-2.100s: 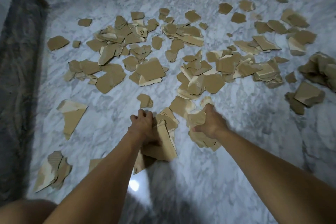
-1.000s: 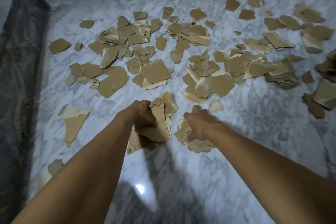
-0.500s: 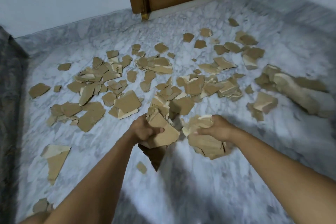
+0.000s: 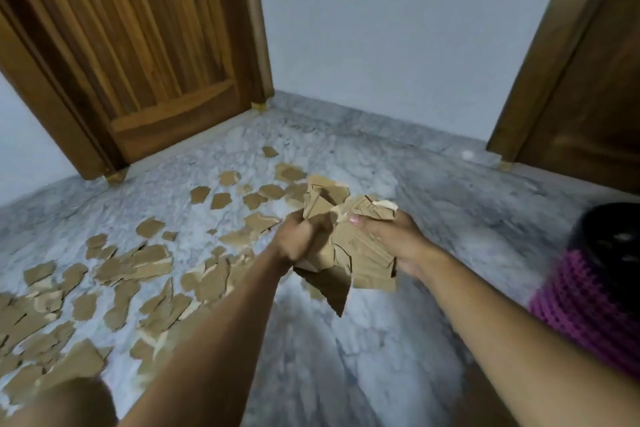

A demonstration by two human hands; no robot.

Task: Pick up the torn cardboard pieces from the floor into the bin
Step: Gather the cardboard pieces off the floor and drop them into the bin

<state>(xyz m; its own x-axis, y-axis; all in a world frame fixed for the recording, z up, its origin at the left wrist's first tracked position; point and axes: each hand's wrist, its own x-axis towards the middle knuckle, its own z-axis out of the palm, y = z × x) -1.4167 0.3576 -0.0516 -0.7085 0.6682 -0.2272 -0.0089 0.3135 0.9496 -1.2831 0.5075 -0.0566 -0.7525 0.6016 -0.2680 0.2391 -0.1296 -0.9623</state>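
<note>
Both forearms reach in from the bottom of the frame and meet near centre. Left hand (image 4: 298,243) curls round the cardboard pieces (image 4: 360,250), and right hand (image 4: 398,243) grips the other side, thumb pressed on top.

One head-worn view — facing forward and down across the floor (image 4: 346,357).

The floor (image 4: 374,163) is grey-white marble. A plain, pale wall (image 4: 398,28) stands at 12 o'clock. A brown wooden door (image 4: 145,45) is at 10 o'clock — another, darker door (image 4: 599,107) at 2 o'clock.
</note>
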